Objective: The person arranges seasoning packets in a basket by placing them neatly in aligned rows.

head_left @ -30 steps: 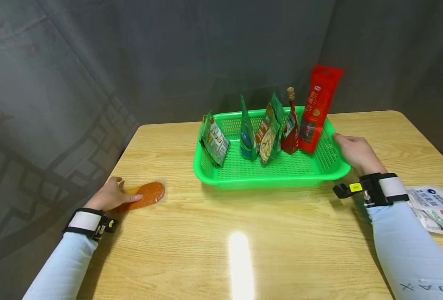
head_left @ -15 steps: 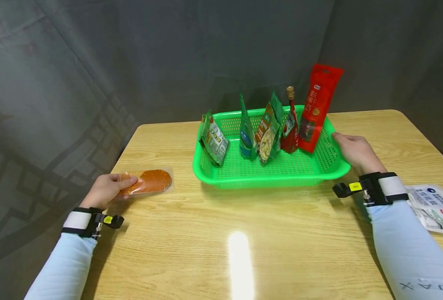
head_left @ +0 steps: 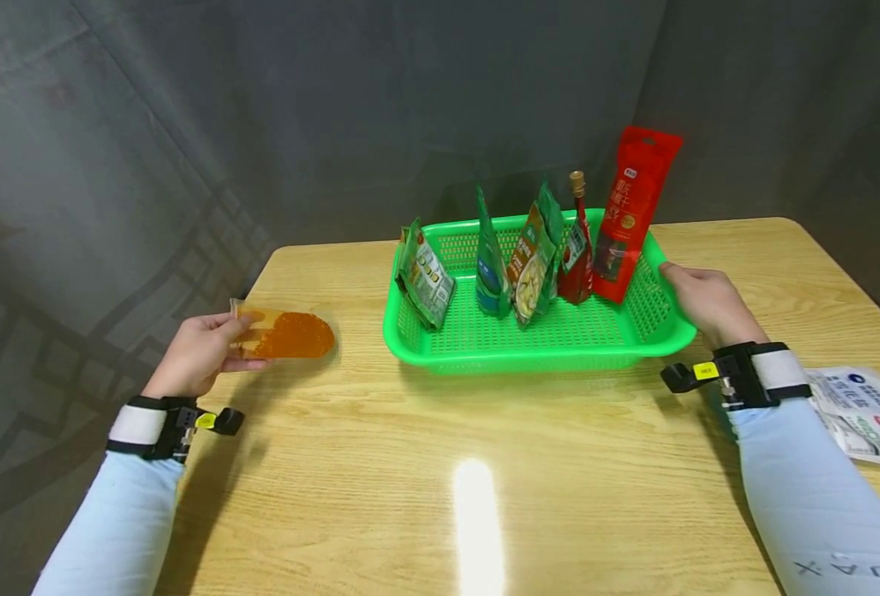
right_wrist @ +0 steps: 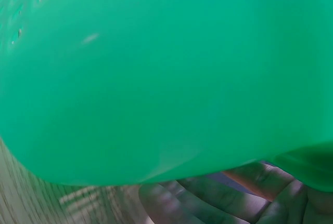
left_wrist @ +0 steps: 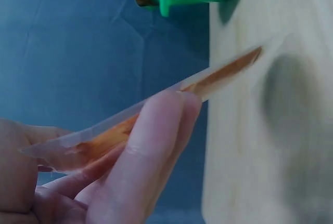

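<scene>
My left hand (head_left: pixel 197 352) pinches one end of a flat, clear packet with orange-red contents (head_left: pixel 301 335). It hangs above the left side of the table, its shadow below. In the left wrist view the packet (left_wrist: pixel 229 73) appears edge-on, tilted, between thumb and fingers (left_wrist: pixel 156 146). My right hand (head_left: pixel 708 308) grips the right end of a green plastic basket (head_left: pixel 529 362). The right wrist view is mostly filled by the basket wall (right_wrist: pixel 166 78), with curled fingers (right_wrist: pixel 208 200) under its rim. The thumb is partly hidden there.
Inside the basket stand a green pouch (head_left: pixel 428 285), a blue-green pouch (head_left: pixel 490 273), a brown-and-green pouch (head_left: pixel 529 273), a red bottle (head_left: pixel 577 265) and a tall red packet (head_left: pixel 629 215). A printed white packet (head_left: pixel 867 414) lies by my right forearm. Dark cloth (head_left: pixel 447 108) hangs behind the table.
My left hand has taken hold of the orange-red packet, slid it along the table and raised it off the surface, turning it. The right hand and the basket have stayed put.
</scene>
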Available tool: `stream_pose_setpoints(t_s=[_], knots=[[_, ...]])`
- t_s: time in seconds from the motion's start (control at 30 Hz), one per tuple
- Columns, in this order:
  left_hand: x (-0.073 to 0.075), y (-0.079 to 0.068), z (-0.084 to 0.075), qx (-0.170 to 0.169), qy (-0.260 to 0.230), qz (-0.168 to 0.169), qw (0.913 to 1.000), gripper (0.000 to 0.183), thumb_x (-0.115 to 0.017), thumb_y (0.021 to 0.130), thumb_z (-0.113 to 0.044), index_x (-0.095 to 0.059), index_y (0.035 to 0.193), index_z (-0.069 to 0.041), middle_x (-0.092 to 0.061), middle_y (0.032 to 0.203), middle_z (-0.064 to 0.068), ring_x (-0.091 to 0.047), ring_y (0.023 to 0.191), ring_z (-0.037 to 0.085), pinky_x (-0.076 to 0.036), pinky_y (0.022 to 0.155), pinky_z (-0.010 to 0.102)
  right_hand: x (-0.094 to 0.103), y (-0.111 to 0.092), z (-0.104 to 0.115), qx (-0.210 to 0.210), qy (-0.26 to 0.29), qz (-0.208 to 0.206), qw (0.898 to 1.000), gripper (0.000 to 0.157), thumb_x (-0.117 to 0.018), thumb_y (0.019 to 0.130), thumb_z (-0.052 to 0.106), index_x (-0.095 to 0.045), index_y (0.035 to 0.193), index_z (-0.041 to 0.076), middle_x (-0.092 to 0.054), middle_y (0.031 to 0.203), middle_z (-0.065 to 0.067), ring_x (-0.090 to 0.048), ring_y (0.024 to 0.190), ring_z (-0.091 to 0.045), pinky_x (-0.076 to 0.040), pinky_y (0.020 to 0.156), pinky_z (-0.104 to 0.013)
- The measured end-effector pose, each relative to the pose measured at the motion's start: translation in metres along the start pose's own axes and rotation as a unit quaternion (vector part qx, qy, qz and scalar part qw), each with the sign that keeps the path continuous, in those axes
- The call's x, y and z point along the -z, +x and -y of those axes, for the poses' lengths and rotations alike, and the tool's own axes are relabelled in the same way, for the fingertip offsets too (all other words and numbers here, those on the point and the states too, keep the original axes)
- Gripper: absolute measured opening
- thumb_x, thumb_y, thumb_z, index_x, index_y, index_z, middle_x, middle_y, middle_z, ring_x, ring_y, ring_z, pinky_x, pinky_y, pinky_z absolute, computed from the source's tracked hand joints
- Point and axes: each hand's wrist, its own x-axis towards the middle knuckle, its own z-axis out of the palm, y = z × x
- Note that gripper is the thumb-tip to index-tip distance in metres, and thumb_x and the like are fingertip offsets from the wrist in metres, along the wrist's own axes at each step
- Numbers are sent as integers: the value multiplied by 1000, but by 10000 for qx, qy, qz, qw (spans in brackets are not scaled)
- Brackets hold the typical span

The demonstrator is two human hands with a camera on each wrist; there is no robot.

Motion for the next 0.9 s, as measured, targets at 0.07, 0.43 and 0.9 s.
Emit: stream_pose_setpoints(t_s=[0.07,0.43,0.9], knots=[[-1,0,-9,-78,86,-41,9999,53,-44,107,-21,-34,145,15,-41,132,30,-71,86,13,-57,76,39,0,0,0,8,-20,-4,10000,94,-26,94,71,-16,157,2,-7,159,-30,-10,142,-54,-20,108,-68],[-4,6,-65,-457,588,-483,9961,50,-48,105,-26,-49,136,13,-44,138,26,-71,86,12,-58,73,37,-1,1,0,31,75,-17,10000,93,-27,95,70,-16,157,2,-8,160,-29,-13,142,-52,-22,109,-66],[-26,16,-130,-891,665,-516,9925,33,-56,101,-24,-69,103,7,-56,118,21,-70,74,14,-58,69,40,-1,1,-1,40,63,12,10000,93,-26,95,70,-16,157,1,-9,159,-30,-16,141,-52,-23,109,-66]])
